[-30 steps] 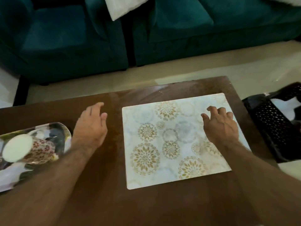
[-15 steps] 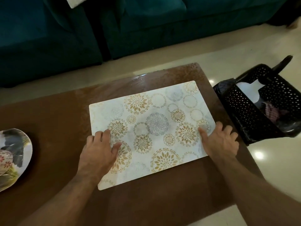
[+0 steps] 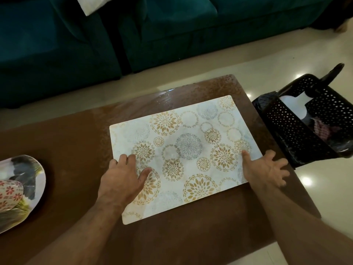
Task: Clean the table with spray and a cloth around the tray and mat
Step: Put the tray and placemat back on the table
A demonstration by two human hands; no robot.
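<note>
Across the middle of the frame lies a brown table [image 3: 76, 142], and on its right half sits a pale mat [image 3: 183, 150] printed with gold and grey flower circles, turned slightly so its far right corner points toward the upper right. Both bare hands rest on the mat's near side. On the lower left part of the mat, the left hand [image 3: 122, 180] lies flat, palm down, fingers [image 3: 131, 159] a little apart and pointing up the frame, the thumb spread out to the right; it grips nothing. At the mat's right edge, the right hand [image 3: 265, 169] lies with its thumb on the mat and the other fingers [image 3: 280, 163] splayed wide over the bare table just beside the edge, holding nothing.

At the left edge of the frame, well apart from the mat, a patterned tray [image 3: 32, 169] sits on the table with a cup [image 3: 9, 194] with red flowers lying on it. Small droplets glisten on the table surface beyond the mat's far edge.

On the pale tiled floor [image 3: 229, 73] at the right, a black perforated basket [image 3: 298, 127] stands just beside the table's end, with something white and a dark reddish item inside. A teal sofa [image 3: 172, 31] fills the top of the frame, a white cushion [image 3: 91, 4] at its upper left.
</note>
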